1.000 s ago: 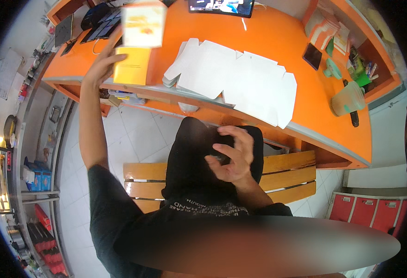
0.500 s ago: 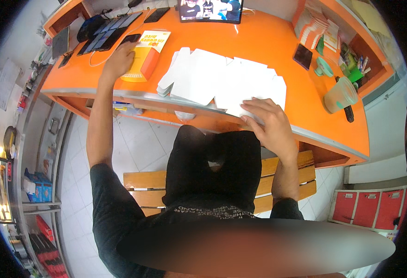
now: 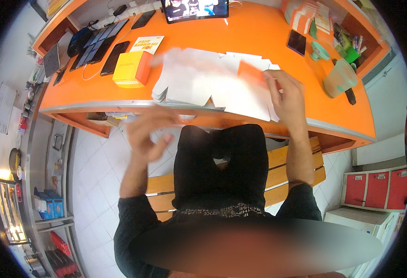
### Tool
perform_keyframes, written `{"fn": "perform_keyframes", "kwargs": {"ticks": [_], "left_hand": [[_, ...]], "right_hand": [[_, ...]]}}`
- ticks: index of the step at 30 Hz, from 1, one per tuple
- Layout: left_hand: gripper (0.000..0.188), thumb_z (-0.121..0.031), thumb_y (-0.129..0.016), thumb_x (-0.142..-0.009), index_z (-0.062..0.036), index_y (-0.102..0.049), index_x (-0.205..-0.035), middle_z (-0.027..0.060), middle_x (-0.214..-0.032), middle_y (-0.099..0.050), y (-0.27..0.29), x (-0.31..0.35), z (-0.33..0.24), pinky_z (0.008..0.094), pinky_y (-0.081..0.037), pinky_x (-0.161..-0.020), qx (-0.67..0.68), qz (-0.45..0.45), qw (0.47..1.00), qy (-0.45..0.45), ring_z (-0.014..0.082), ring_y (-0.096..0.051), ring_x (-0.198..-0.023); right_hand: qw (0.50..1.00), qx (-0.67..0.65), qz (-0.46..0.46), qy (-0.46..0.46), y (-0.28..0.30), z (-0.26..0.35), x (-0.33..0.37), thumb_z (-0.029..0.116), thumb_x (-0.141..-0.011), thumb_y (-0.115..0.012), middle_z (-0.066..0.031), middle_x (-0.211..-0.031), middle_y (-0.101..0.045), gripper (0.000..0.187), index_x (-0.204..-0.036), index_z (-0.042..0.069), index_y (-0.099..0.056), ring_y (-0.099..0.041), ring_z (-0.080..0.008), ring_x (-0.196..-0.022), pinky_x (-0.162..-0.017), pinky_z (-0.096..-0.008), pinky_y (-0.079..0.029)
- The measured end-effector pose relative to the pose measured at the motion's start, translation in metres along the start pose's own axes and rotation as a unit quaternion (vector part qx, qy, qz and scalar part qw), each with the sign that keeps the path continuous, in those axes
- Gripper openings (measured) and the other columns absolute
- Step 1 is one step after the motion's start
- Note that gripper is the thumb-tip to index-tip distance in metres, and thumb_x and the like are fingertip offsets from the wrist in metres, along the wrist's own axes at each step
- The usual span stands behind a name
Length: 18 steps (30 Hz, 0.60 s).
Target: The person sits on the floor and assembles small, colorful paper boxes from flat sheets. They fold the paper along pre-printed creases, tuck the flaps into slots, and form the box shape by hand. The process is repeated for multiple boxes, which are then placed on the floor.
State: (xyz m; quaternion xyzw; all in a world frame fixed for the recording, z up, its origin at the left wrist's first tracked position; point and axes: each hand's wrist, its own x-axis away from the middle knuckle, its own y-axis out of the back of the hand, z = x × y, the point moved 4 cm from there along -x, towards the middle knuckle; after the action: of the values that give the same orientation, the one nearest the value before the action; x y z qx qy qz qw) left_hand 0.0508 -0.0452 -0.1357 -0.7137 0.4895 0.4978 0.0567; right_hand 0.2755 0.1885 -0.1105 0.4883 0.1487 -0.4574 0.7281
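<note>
Your left hand (image 3: 150, 132) has come off the yellow box (image 3: 131, 69), empty, fingers spread, before the desk (image 3: 81, 88); your right hand (image 3: 287, 95) pinches orange-faced card (image 3: 251, 72) over the white stack (image 3: 192, 76); one-handed handling.

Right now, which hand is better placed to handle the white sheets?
Probably the right hand: it reaches over the right end of the white sheets, while the blurred left hand shows lower, near the front edge of the counter.

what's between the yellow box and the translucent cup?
Head view: between yellow box and translucent cup lie white cardboard blanks, the right hand over their right end by a blurred orange flap, then bare desk.
</note>
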Motion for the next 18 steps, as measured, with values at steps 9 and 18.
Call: {"fn": "perform_keyframes", "kwargs": {"ticks": [9, 18], "left_hand": [[0.063, -0.015, -0.073, -0.089, 0.0014, -0.044, -0.142, 0.0181, -0.130, -0.058, -0.104, 0.060, 0.037, 0.0475, -0.046, -0.102, 0.327, -0.213, 0.879, 0.273, 0.0319, -0.058, -0.120], [0.053, -0.017, -0.060, -0.095, -0.0021, -0.040, -0.142, 0.0135, -0.132, -0.051, -0.095, 0.163, 0.052, 0.0454, -0.045, -0.101, 0.094, -0.137, 0.915, 0.369, 0.0278, -0.052, -0.122]], "right_hand": [[0.958, -0.037, 0.089, 0.272, -0.026, 0.102, 0.059, 0.019, -0.076, -0.077, -0.0184, -0.113, -0.066, 0.030, -0.098, 0.000, -0.070, -0.067, -0.0324, -0.108, -0.094, -0.0467, -0.054], [0.970, -0.229, 0.023, 0.077, -0.019, 0.070, 0.076, -0.002, -0.070, -0.080, -0.0150, -0.092, -0.074, 0.026, -0.095, -0.003, -0.073, -0.073, -0.0283, -0.083, -0.073, -0.0328, -0.057]]}}
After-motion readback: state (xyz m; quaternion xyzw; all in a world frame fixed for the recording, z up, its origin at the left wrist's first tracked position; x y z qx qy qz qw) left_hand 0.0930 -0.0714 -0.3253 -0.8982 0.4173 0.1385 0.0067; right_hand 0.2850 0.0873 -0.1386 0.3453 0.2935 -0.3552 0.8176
